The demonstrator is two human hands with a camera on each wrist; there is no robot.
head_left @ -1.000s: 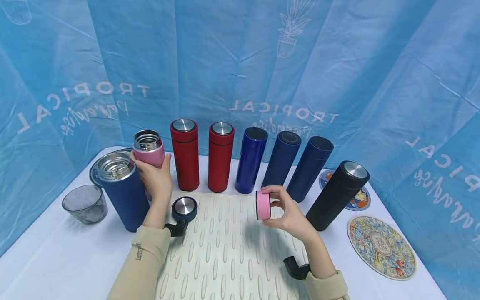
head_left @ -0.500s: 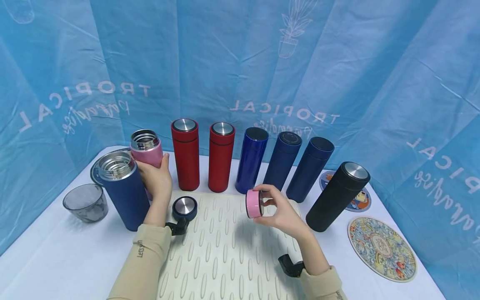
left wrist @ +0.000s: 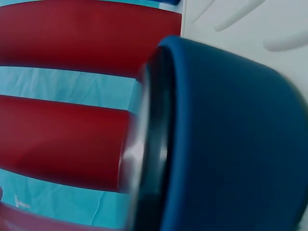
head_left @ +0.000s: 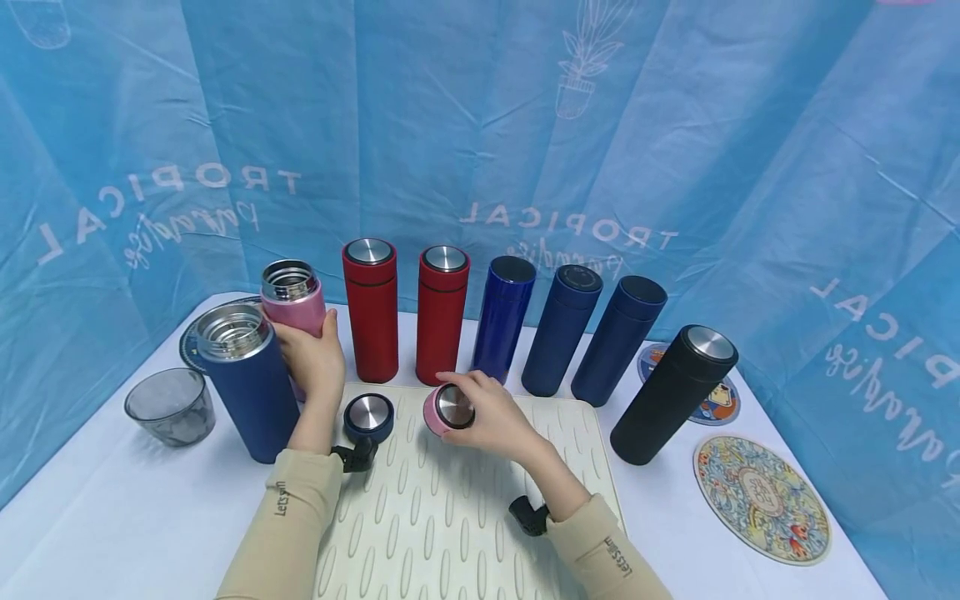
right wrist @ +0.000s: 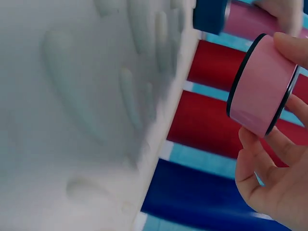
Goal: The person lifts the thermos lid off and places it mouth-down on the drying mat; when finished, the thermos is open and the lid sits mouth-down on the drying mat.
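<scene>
My left hand (head_left: pixel 315 360) grips a pink thermos bottle (head_left: pixel 297 312), upright with its steel mouth uncovered. In front of it stands a wide dark blue thermos (head_left: pixel 250 396), also without a lid. My right hand (head_left: pixel 497 418) pinches a pink lid (right wrist: pixel 262 84) by its side, fingers and thumb on opposite edges. In the head view the lid's steel top faces up, over the far part of the cream mat (head_left: pixel 450 517). Between the hands a dark blue lid (head_left: pixel 370 417) with a steel disc lies on the mat, looming large in the left wrist view.
Behind the mat stand two red thermoses (head_left: pixel 371 317), a glossy blue one (head_left: pixel 504 312) and two navy ones (head_left: pixel 564 329). A black thermos (head_left: pixel 667 400) is at right, beside a patterned round coaster (head_left: pixel 761 498). A grey glass bowl (head_left: pixel 171 408) sits at far left.
My right hand has carried the pink lid leftward across the mat, tipping it so its steel top shows. My left hand has shifted slightly left with the pink thermos.
</scene>
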